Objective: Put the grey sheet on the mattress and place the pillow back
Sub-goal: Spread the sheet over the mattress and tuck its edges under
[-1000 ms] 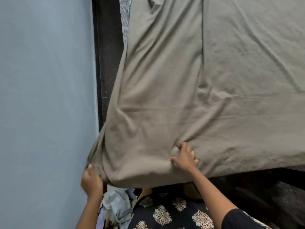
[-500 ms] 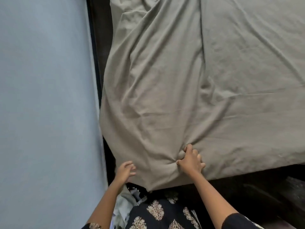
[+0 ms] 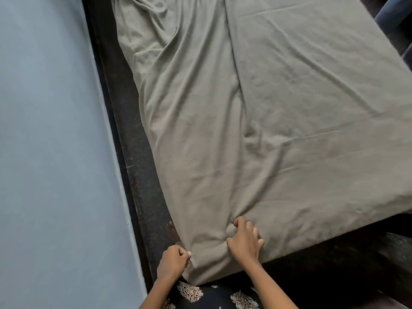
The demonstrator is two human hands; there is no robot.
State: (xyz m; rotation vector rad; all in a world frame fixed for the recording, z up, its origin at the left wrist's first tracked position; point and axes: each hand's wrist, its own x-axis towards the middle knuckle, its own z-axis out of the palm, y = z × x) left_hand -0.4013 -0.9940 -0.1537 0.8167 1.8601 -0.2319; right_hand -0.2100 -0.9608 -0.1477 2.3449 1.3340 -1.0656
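left fingers (image 3: 183, 254): curled together with the thumb, pinching the edge of the grey sheet at its near left corner.
right fingers (image 3: 248, 226): bent and slightly spread, dug into the cloth just right of that corner; a small fold is bunched between thumb and forefinger.
left hand (image 3: 172, 263): at the side of the corner, knuckles up, forearm running down out of view.
right hand (image 3: 244, 241): on top of the sheet, near the left hand but not touching it.
grey sheet (image 3: 278, 130): spread over the whole mattress, which is hidden under it; a long crease runs from the right hand towards the far end, and loose folds gather along the left side. the near edge hangs over the side of the bed.
bed frame (image 3: 138, 175): dark, showing as a strip between the sheet's left edge and the wall, and again below the near edge.
wall (image 3: 55, 152): pale blue-grey, filling the left side.
garment (image 3: 211, 295): dark with a pale leaf print, at the bottom between the forearms.
top right corner: something dark blue (image 3: 393, 10), too cropped to tell what.
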